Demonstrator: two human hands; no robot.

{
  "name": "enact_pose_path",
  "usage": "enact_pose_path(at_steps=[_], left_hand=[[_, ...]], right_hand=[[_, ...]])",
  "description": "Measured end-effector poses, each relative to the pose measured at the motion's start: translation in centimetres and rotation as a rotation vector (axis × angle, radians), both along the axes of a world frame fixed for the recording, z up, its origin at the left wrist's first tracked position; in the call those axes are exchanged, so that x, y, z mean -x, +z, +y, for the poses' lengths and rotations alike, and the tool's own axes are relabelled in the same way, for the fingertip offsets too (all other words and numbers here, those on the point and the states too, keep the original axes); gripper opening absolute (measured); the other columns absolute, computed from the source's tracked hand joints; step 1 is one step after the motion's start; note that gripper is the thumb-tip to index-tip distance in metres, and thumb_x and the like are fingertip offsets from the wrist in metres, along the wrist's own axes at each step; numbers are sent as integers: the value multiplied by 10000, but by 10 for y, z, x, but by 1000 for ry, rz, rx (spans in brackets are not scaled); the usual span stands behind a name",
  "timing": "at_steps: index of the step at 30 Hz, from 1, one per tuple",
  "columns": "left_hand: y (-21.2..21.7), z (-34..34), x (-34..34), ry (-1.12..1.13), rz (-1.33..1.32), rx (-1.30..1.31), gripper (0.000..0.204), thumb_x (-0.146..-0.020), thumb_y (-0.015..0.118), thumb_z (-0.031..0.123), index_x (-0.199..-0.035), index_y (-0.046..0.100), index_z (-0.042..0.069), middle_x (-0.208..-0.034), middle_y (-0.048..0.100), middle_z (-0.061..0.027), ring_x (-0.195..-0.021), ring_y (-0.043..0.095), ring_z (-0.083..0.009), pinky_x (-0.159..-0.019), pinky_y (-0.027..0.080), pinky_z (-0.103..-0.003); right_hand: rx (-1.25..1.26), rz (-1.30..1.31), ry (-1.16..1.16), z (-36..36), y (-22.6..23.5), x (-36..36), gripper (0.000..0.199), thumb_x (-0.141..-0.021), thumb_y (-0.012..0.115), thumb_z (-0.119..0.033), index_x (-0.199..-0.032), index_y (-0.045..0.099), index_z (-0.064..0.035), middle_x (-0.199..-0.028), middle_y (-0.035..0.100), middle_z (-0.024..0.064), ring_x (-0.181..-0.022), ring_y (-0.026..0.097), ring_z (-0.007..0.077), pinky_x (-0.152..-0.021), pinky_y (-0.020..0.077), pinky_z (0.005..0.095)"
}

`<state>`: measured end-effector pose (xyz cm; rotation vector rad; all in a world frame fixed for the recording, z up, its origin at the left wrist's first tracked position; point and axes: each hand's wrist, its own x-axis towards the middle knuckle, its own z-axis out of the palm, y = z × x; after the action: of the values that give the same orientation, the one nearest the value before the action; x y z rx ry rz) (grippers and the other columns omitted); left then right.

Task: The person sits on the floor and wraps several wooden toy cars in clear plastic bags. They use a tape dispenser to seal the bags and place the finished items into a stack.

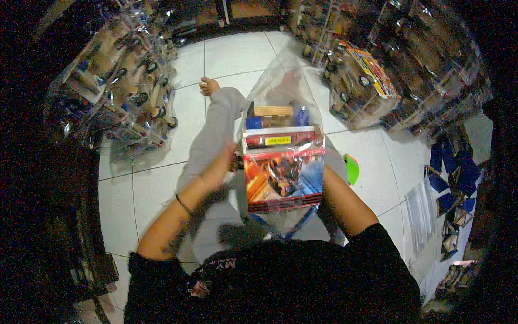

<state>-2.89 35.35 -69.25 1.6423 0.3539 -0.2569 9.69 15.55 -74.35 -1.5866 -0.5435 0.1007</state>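
A toy truck (283,178) with a colourful printed panel, blue sides and a bare wood part is wrapped in a clear plastic bag (286,75). It is held up over my lap, the bag's pointed end stretching away from me. My left hand (233,157) is closed at the truck's left side, slightly blurred, its fingers partly hidden. On the other side, my right forearm (348,202) reaches in behind the truck, which hides that hand and its fingers.
Bagged wooden toy vehicles (135,86) are piled at the far left, with more (361,75) at the far right. A bright green piece (352,169) lies right of my legs. Blue parts (453,167) and pale strips (421,216) lie farther right on the tiled floor.
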Motion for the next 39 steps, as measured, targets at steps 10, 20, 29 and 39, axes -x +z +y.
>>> enact_pose_path(at_steps=[10, 20, 29, 39], left_hand=[[-11, -78, 73, 212, -164, 356, 640, -960, 359, 458, -1389, 264, -8, -1377, 378, -114, -1266, 357, -215, -1064, 248, -311], [8, -92, 119, 183, -664, -379, 948, -836, 621, 406, -1410, 47, -81, -1449, 186, -279, -1361, 198, -352, -1101, 155, -438], [16, -135, 138, -311, -684, -1308, 923, -662, 678, 455, -1390, 304, 28, -1465, 205, -245, -1368, 160, -413, -1077, 71, -601], [28, -125, 121, -108, -930, -1055, 939, -637, 693, 380, -1401, 255, 51, -1454, 192, -250, -1371, 148, -415, -1099, 68, -568]], right_hand=[[-46, 87, -5, -41, 28, 47, 592, -837, 594, -437, -1239, 448, -29, -1217, 473, 159, -1124, 453, 254, -979, 330, 363], [255, -481, 398, -7, 211, -10, 336, -848, 618, -309, -1000, 661, -12, -913, 688, 113, -826, 661, 216, -779, 509, 339], [239, -264, 710, 4, 157, 16, 285, -868, 612, -259, -1020, 672, -25, -956, 691, 90, -883, 651, 203, -856, 469, 311], [471, -775, 341, -58, 111, 124, 300, -893, 495, -130, -1161, 574, -19, -1254, 539, 142, -1239, 445, 308, -1061, 303, 428]])
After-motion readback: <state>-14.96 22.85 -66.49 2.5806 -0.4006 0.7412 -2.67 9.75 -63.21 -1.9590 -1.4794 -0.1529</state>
